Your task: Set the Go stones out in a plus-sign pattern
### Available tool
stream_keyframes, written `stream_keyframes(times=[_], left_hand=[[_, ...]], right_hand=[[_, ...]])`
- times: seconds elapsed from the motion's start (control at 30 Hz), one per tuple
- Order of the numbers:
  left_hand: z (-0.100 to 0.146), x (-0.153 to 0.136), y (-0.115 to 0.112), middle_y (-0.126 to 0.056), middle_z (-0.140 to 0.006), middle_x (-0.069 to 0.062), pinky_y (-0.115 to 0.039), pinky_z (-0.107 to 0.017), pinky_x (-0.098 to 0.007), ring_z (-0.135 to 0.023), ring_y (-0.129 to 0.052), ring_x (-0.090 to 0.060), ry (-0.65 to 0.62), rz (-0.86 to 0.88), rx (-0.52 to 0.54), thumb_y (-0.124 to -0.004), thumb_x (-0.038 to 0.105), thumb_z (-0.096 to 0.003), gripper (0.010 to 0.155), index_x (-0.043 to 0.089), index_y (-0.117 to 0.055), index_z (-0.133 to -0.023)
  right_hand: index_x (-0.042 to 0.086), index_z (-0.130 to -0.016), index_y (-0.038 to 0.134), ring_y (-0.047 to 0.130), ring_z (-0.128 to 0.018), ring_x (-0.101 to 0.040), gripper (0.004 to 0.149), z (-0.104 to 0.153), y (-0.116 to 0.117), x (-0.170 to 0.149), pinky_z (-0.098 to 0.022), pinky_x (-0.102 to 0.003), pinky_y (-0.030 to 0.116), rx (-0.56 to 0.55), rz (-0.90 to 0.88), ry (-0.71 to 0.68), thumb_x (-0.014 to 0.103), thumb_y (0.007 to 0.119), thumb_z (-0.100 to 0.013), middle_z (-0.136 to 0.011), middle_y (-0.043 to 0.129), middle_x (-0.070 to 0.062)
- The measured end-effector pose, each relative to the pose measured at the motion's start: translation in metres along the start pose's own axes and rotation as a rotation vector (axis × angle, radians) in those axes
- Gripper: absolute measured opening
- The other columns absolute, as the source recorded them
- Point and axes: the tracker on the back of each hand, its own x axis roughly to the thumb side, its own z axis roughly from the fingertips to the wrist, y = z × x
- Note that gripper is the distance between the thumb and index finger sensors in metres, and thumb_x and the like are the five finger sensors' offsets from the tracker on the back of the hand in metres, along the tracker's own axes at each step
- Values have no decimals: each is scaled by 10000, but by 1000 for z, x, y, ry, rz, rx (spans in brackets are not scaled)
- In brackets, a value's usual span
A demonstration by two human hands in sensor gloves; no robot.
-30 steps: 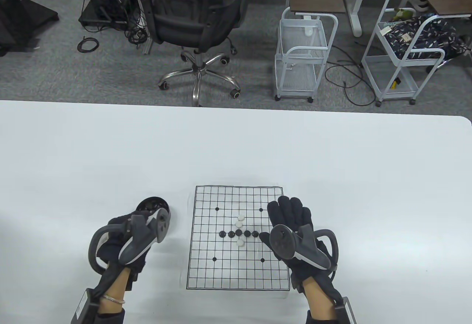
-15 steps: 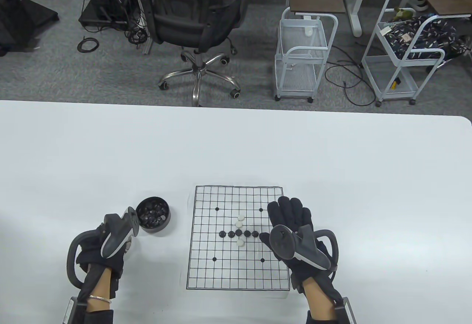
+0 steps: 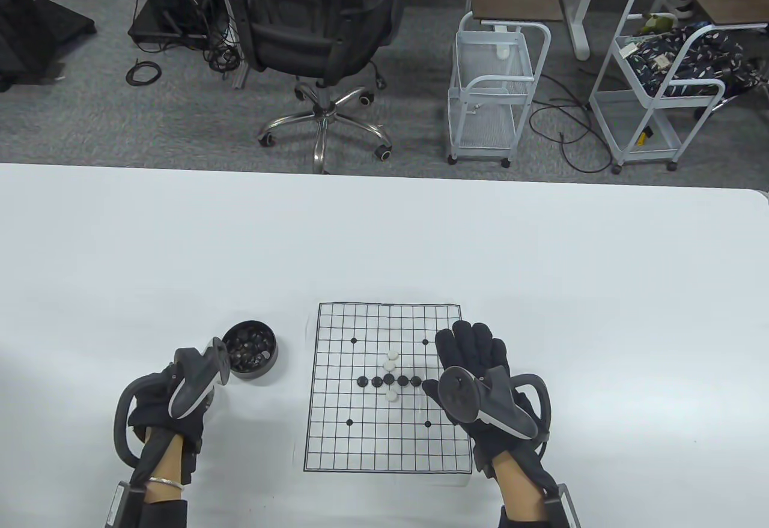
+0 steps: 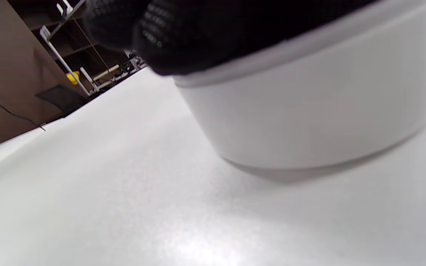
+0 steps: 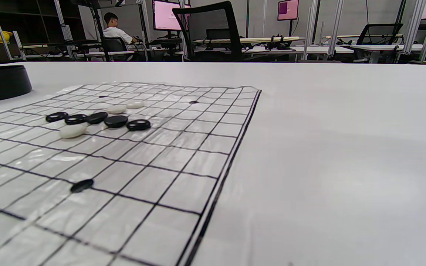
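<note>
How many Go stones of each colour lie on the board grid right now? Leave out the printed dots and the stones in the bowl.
Black stones: 5, in one row across the board
White stones: 3, two above the row's middle stone and one below it
Total: 8
</note>
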Motion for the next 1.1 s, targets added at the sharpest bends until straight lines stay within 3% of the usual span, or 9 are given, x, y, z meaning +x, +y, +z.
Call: stream_keyframes(times=[0.2,0.43,0.6,0.7,0.83,0.97,1.1], left_hand=[[2,-7,3,-1021,-648,78,-841,-435,-271,-286,-960,4,3,71,9,-787,561,-384,468,324,-863,-780],[3,-15,7,-1041,-638,76,-844,-441,-281,-311,-983,-6,3,134,5,-763,523,-424,417,323,-889,-767],[18,-21,31,-1054,-630,70,-854,-423,-274,-303,-1003,-2,-18,173,113,-710,494,-468,422,288,-889,-791],[38,-16,53,-1063,-617,74,-866,-401,-263,-282,-1006,13,-124,255,227,-692,485,-480,422,281,-893,-790],[68,8,75,-1073,-607,84,-882,-377,-249,-266,-1013,43,-390,419,322,-680,481,-491,423,277,-899,-790],[91,60,82,-1075,-592,86,-885,-366,-243,-255,-1009,48,-646,505,258,-685,487,-491,425,268,-903,-783],[103,116,78,-1076,-566,88,-885,-341,-234,-223,-994,55,-789,490,131,-686,495,-490,424,264,-908,-768]], right_hand=[[137,-1155,237,246,-1101,-508,784,0,0,0,-778,-579,284,1,-2,2,557,526,-559,-1189,231,-210],[138,-1154,238,245,-1101,-508,782,0,0,0,-778,-579,285,5,-1,3,557,526,-559,-1188,232,-211],[137,-1155,238,244,-1101,-508,783,-1,0,0,-778,-579,285,4,0,2,556,526,-559,-1189,231,-211],[137,-1154,237,247,-1101,-508,784,-1,0,0,-778,-579,284,4,-1,2,557,527,-559,-1189,230,-212],[137,-1155,236,244,-1101,-509,784,-1,0,-1,-778,-579,283,2,-7,4,556,527,-559,-1189,231,-210],[138,-1154,237,243,-1101,-509,783,-1,-1,-1,-778,-579,283,0,-10,6,556,527,-559,-1189,230,-210],[138,-1155,236,242,-1102,-507,784,-1,-1,-2,-778,-579,282,-6,-15,8,556,527,-559,-1189,229,-209]])
